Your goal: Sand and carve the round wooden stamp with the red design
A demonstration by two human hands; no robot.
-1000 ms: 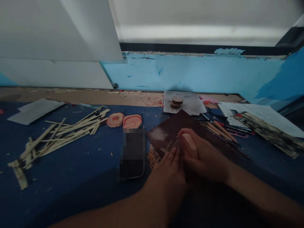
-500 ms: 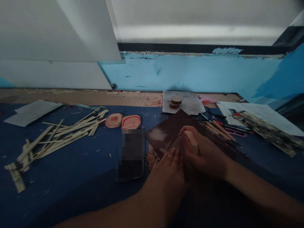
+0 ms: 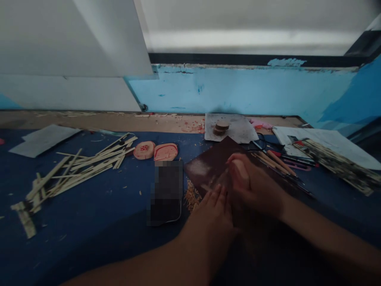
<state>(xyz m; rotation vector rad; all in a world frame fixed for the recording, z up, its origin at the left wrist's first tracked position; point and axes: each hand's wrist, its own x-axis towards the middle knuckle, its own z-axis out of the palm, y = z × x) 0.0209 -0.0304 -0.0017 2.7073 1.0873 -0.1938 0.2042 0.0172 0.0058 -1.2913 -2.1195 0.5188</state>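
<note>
My right hand (image 3: 258, 186) is closed around a pale pinkish rounded block (image 3: 240, 170) and presses it, tilted on edge, against a dark brown sheet (image 3: 205, 165) that looks like sandpaper. A whitish dusty patch shows on the sheet's left part. My left hand (image 3: 212, 210) lies flat on the near side of this sheet, its fingers stretched out beside the block. The block's underside is hidden by my right fingers. Left of the sheet, orange-brown shavings (image 3: 192, 195) lie by a dark phone-like slab (image 3: 166, 192), partly blurred out.
Two pale rounded pieces with red markings, one flowered (image 3: 144, 150), sit behind the slab. Thin wooden strips (image 3: 86, 171) are scattered leftwards. Brown discs (image 3: 222, 126) rest on paper near the blue wall (image 3: 208, 91). Pencils and tools (image 3: 279, 163) and a blackened strip bundle (image 3: 336, 165) lie right.
My right hand and the block have shifted slightly away from me over the sheet. My left hand stays in place; the whole view has moved a little.
</note>
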